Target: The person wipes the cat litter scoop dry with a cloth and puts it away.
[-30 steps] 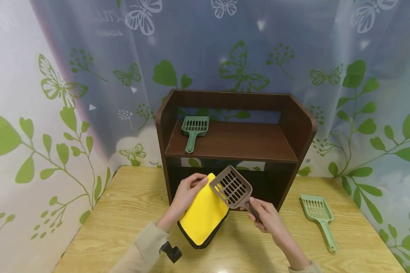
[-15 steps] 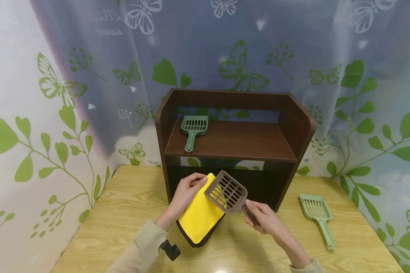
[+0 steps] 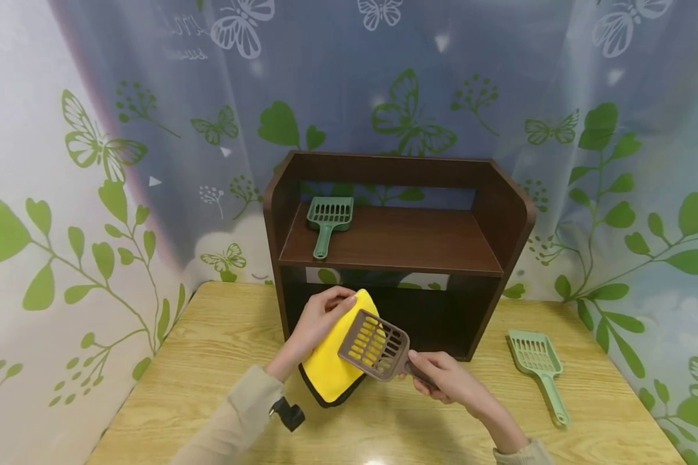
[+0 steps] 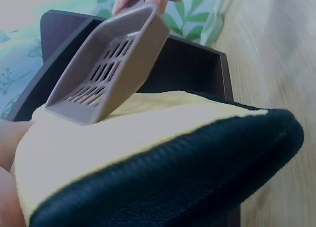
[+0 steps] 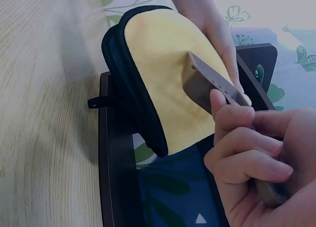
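Note:
My left hand (image 3: 317, 323) holds the top edge of a folded yellow cloth (image 3: 320, 371) with a black border, pinched near the thumb. A brown slotted litter scoop (image 3: 400, 363) is in my right hand (image 3: 450, 381), its handle gripped by curled fingers. The scoop's head overlaps the cloth, so yellow shows through the slots. In the left wrist view, the scoop's front edge (image 4: 74, 117) meets the yellow face. From the right wrist view, the scoop's underside (image 5: 197, 86) lies close against the cloth, and the cloth's black back layer shows at its side.
A dark brown two-tier shelf (image 3: 419, 242) stands behind the hands. On its upper board sits a dark green litter scoop (image 3: 324, 227). A light green litter scoop (image 3: 543, 367) lies on the wooden table (image 3: 221, 336) at right. A patterned curtain (image 3: 337, 77) hangs behind.
My right hand has brought the brown litter scoop down and left across the cloth. The cloth's lower end has risen slightly in the left hand. Both green scoops stay put.

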The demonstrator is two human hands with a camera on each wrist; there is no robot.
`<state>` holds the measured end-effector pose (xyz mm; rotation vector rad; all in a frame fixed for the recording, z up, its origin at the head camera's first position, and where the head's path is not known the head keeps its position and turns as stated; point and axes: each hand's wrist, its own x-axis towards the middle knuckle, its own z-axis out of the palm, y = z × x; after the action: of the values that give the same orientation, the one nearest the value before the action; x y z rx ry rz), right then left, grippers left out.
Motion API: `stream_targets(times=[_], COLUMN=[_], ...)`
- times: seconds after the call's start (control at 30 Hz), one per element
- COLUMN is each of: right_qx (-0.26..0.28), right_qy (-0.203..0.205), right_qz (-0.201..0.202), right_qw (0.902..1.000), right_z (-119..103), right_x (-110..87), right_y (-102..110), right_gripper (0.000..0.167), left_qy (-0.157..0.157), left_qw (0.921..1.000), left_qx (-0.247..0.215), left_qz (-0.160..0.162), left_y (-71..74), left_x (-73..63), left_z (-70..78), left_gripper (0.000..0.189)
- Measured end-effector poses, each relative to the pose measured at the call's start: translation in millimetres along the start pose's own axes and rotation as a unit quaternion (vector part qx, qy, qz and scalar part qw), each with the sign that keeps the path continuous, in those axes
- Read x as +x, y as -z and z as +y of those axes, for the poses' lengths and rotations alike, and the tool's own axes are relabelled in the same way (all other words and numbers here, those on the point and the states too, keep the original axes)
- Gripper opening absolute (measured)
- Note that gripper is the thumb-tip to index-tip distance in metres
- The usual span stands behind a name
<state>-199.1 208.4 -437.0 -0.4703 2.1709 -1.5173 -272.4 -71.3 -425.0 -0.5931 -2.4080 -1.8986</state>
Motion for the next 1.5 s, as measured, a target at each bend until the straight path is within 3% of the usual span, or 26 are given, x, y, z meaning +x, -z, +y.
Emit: stream_targets(times=[0.2, 0.47, 0.77, 0.93, 1.03, 1.3, 1.5], right_qx=[-0.022, -0.046, -0.056, -0.047, -0.050, -0.043, -0.046], right_qy=[0.006, 0.031, 0.048, 0.050, 0.043, 0.034, 0.034], right_qz=[-0.019, -0.038, -0.072, -0.073, -0.064, -0.042, -0.027], right_qw=[0.9996, 0.9977, 0.9947, 0.9950, 0.9958, 0.9976, 0.9980], right_z=[-2, -7, -12, -12, -12, -4, 2], right_x=[-0.4, 2.2, 9.9, 11.3, 9.2, 0.6, -3.8], right_y=[1, -1, -7, -10, -10, 4, 12], right_gripper=[0.057, 0.049, 0.045, 0.047, 0.049, 0.045, 0.043], left_qy=[-0.060, -0.106, -0.137, -0.152, -0.145, -0.120, -0.104], left_qw=[0.9951, 0.9750, 0.9469, 0.9362, 0.9390, 0.9606, 0.9720], left_qx=[0.061, 0.162, 0.187, 0.197, 0.199, 0.149, 0.129], left_qz=[-0.051, -0.109, -0.222, -0.249, -0.240, -0.202, -0.166], left_y=[5.2, -0.1, -17.1, -22.4, -21.4, -5.8, 9.2], left_x=[3.2, 5.8, 7.9, 7.7, 6.9, 4.2, 1.7], left_z=[5.0, 17.9, 31.7, 35.9, 33.0, 21.7, 12.7], left_gripper=[0.024, 0.019, 0.019, 0.019, 0.019, 0.019, 0.016])
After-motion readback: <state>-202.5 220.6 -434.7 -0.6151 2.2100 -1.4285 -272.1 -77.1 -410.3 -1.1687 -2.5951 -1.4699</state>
